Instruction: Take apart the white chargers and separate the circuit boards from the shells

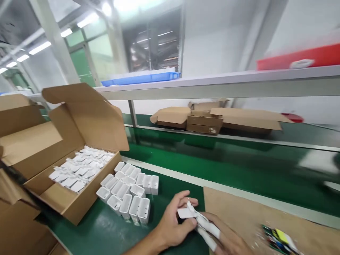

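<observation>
My left hand [172, 221] is closed on a small white plastic piece [186, 213], thumb pressed on its lower side and the other fingers behind. From the right, my right hand [230, 237] wraps round the two white handles of what look like pliers [208, 226]. The jaws meet the white piece, but their exact grip is hidden. Left of my hands, several white open-topped plastic cases [126, 203] stand in rows on the green table [101, 226]. An open cardboard box [87, 209] beyond them holds many flat white pieces [79, 168].
A brown board [239, 209] lies at the right, with a bundle of small coloured parts [280, 239], blurred. A green conveyor belt [170, 150] runs behind. Overhead, a shelf [212, 85] carries a blue tray [143, 78] and a red bin [300, 58]. More cardboard boxes [204, 124] sit beyond.
</observation>
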`<state>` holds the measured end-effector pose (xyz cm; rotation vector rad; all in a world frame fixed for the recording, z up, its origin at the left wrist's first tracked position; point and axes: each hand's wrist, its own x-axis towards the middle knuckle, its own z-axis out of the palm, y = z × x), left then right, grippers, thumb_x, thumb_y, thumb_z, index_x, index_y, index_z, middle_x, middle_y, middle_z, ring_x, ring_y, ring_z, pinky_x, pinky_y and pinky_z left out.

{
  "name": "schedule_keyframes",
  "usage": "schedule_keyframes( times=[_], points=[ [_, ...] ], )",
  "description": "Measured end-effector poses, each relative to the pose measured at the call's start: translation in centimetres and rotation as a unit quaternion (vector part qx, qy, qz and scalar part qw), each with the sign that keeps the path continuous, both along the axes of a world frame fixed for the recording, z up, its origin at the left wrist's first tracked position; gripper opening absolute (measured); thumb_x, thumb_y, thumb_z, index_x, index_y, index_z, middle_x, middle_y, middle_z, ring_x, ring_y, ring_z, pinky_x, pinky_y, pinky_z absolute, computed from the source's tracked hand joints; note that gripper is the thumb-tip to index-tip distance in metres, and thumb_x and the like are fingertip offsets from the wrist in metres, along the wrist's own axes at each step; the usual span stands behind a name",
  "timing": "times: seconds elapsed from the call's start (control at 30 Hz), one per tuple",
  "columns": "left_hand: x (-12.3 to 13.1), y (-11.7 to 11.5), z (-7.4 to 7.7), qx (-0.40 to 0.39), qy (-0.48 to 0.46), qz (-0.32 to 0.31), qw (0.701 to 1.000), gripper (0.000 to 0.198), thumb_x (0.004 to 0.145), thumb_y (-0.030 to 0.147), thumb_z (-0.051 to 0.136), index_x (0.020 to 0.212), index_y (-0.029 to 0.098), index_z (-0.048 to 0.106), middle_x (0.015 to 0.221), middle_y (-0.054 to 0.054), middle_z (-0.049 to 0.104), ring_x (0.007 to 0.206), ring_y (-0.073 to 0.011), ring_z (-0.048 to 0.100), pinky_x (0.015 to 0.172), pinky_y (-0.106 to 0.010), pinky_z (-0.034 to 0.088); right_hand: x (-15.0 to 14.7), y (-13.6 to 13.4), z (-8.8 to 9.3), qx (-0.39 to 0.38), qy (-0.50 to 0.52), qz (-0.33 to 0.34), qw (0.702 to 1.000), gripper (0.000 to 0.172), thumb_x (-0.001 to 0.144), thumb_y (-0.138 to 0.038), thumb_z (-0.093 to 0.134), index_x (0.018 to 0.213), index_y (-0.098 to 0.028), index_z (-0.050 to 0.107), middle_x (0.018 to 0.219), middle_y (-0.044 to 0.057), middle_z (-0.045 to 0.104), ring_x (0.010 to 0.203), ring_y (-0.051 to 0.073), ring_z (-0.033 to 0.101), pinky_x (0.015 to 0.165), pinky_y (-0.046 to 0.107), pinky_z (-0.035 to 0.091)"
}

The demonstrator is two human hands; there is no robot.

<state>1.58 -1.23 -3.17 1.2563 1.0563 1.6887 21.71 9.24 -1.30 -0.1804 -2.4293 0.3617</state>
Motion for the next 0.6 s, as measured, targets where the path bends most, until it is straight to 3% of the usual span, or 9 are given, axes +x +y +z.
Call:
schedule_keyframes(
  times=[0.13, 0.3, 0.43, 0.6],
  points=[
    [-0.7, -0.7, 1.2, -0.043, -0.014, -0.006, 0.999, 0.069, 0.091, 0.057, 0.081, 0.145, 0.018, 0.062, 0.135, -0.02, 0.076, 0.121, -0.0314, 0.073, 0.108, -0.049, 0.055, -0.4, -1.4, 1.3, -0.023, -0.032, 0.014, 0.999, 0.053, 0.103, -0.008, 0.05, 0.152, -0.028, 0.054, 0.129, 0.011, 0.074, 0.107, 0.021, 0.079, 0.093, 0.028, 0.066],
    [-1.5, -0.8, 1.5, -0.074, 0.036, 0.05, 0.995, 0.052, 0.082, 0.061, 0.087, 0.105, 0.016, 0.081, 0.098, -0.013, 0.081, 0.086, -0.0234, 0.074, 0.078, -0.035, 0.062, 0.1, -2.6, 0.3, -0.047, -0.051, -0.024, 0.997, 0.044, 0.103, -0.008, 0.047, 0.142, -0.022, 0.06, 0.132, 0.015, 0.071, 0.108, 0.023, 0.077, 0.095, 0.034, 0.066],
    [-0.4, -0.4, 0.8, -0.09, 0.045, 0.12, 0.988, 0.045, 0.087, 0.061, 0.083, 0.084, 0.017, 0.07, 0.082, -0.004, 0.073, 0.074, -0.0175, 0.068, 0.069, -0.029, 0.058, 0.3, -3.6, 0.2, -0.03, -0.107, -0.043, 0.993, 0.047, 0.093, -0.002, 0.051, 0.135, -0.017, 0.065, 0.142, 0.019, 0.066, 0.113, 0.026, 0.075, 0.101, 0.037, 0.064],
    [1.7, -0.5, 0.5, -0.072, 0.109, 0.215, 0.968, 0.04, 0.092, 0.051, 0.078, 0.076, 0.021, 0.057, 0.076, 0.002, 0.059, 0.071, -0.0156, 0.061, 0.069, -0.027, 0.054, 0.1, -4.5, 0.2, -0.011, -0.156, -0.086, 0.984, 0.056, 0.077, 0.002, 0.06, 0.128, -0.02, 0.069, 0.161, 0.019, 0.053, 0.121, 0.031, 0.074, 0.103, 0.04, 0.063]
  ],
)
